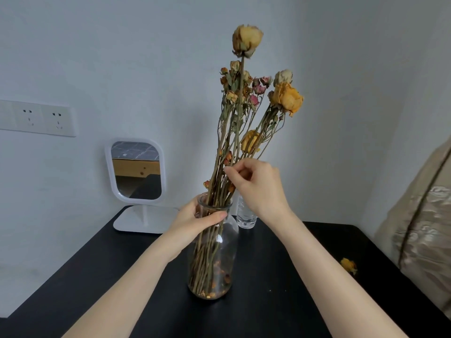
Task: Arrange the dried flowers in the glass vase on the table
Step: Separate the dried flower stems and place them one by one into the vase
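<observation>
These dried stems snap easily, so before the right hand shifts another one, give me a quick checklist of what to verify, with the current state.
1. Glass vase steadied: ok, the left hand grips its neck.
2. Vase upright on the black table: ok.
3. Right hand has hold of a stem: ok, fingers pinch among the dried flowers above the rim.
4. All stems inside the vase: ok, though they lean right.
5. Clear bottle behind the vase safe from knocks: not ok, it stands close under the right wrist.
6. Loose yellow flower head collected: not ok, it lies on the table.
</observation>
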{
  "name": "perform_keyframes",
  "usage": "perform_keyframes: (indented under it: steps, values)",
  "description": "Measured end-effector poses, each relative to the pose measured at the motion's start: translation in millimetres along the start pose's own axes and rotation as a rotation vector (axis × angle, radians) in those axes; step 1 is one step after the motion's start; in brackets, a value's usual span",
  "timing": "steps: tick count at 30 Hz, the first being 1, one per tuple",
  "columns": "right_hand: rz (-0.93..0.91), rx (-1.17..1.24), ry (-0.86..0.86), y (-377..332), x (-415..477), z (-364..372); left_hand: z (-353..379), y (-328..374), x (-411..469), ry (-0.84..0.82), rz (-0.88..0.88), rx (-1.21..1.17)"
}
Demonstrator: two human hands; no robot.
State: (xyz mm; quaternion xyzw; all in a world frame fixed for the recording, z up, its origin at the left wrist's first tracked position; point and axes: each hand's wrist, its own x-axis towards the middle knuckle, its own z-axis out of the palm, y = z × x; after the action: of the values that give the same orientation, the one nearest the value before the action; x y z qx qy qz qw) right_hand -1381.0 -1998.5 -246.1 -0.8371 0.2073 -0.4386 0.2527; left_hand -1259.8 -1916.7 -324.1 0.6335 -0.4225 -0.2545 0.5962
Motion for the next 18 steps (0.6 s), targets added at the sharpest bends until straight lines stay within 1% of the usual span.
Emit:
perform_keyframes:
  steps: [8,14,18]
  values:
    - [-0.005,0.003,-0.004,3.4,-3.9,5.0,0.8,-1.1,-1.1,0.021,0.019,-0.007]
    - [0.013,0.15,0.053,-13.8,17.0,-9.6,1.4,-3.0,0.4,0.022,0.021,0.006]
    - [-0.004,0.141,0.051,-17.3,18.7,-13.6,1.8,-3.5,0.9,0.023,0.028,0.004]
